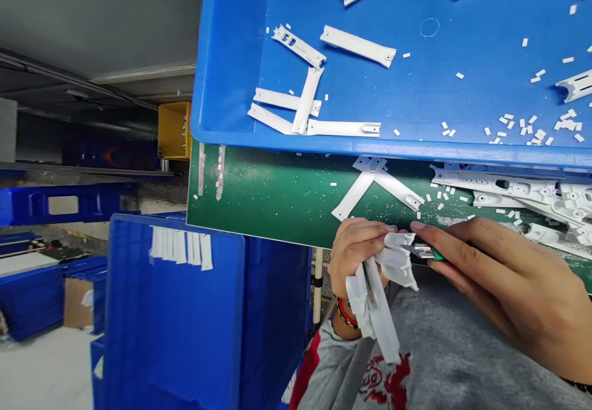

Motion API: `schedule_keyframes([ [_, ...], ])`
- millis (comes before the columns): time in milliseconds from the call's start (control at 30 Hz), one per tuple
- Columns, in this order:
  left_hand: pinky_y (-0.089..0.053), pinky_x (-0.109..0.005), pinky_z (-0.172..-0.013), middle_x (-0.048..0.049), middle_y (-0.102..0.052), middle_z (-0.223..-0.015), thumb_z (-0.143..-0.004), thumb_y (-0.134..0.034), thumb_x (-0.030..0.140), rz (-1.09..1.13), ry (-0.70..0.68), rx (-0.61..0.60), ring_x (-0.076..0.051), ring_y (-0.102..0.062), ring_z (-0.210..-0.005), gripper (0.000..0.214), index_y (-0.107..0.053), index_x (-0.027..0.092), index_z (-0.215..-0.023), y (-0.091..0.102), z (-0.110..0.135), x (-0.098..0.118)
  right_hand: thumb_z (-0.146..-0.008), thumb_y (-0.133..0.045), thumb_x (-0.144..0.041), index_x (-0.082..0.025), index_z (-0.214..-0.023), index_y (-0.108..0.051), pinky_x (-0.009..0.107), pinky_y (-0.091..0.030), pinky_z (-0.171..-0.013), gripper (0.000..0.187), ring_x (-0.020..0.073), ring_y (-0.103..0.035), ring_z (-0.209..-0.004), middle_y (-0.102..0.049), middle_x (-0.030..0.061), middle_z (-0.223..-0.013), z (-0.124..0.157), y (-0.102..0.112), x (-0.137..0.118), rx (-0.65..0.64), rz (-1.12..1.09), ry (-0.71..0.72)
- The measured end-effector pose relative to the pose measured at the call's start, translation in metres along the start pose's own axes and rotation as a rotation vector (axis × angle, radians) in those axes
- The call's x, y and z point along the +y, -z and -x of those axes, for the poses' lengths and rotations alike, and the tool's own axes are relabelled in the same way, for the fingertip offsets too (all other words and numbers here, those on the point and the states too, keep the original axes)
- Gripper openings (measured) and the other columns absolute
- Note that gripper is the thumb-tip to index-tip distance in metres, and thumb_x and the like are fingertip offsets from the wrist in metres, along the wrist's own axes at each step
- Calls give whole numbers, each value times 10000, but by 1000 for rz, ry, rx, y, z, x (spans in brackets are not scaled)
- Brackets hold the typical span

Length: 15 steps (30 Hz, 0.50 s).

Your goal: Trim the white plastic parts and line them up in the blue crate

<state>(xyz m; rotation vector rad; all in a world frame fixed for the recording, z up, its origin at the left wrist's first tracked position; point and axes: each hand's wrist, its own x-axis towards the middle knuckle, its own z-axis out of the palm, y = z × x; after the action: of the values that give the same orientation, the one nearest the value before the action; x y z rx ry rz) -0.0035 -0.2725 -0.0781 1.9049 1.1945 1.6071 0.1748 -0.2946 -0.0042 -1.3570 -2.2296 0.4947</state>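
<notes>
White plastic part (375,305): pointing down, long side hanging below the fingers
Left hand (354,256): pinching its top end
Right hand (490,277): pinching a green utility knife (423,251), blade touching the part

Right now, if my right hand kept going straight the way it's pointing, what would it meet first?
Most likely the white plastic part held in your left hand. The blade of the green-handled utility knife in your right hand already seems to reach it, though depth is hard to judge.

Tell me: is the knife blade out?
Out: a metal blade sticks from the green handle in the right hand.
</notes>
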Motion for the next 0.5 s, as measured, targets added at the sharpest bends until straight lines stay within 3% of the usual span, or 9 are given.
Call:
schedule_keyframes([
  [267, -563, -306, -624, 31, -733, -825, -781, -782, 130, 11, 26, 47, -122, -695, -645, 213, -586, 188, -840, -5, 2, 0, -970, -564, -147, -191, -1263, -617, 301, -505, -656, 301, 189, -652, -766, -675, 70, -926, -1, 0, 3, 124, 61, -98],
  [400, -538, -318, -567, 24, -727, -790, -821, -756, 201, -1, 10, 87, -126, -681, -600, 179, -577, 205, -822, -6, 6, -2, -977, -548, -162, -181, -1247, -610, 316, -542, -699, 278, 198, -671, -801, -696, 79, -975, -4, 3, 3, 82, -48, -44],
  [500, -541, -336, -605, 42, -723, -810, -863, -712, 233, -8, 75, -10, -127, -693, -629, 162, -553, 232, -835, -2, 9, -4, -986, -537, -178, -150, -1213, -619, 305, -533, -657, 243, 193, -665, -779, -690, 80, -931, -6, 0, 7, 64, -22, -40],
])
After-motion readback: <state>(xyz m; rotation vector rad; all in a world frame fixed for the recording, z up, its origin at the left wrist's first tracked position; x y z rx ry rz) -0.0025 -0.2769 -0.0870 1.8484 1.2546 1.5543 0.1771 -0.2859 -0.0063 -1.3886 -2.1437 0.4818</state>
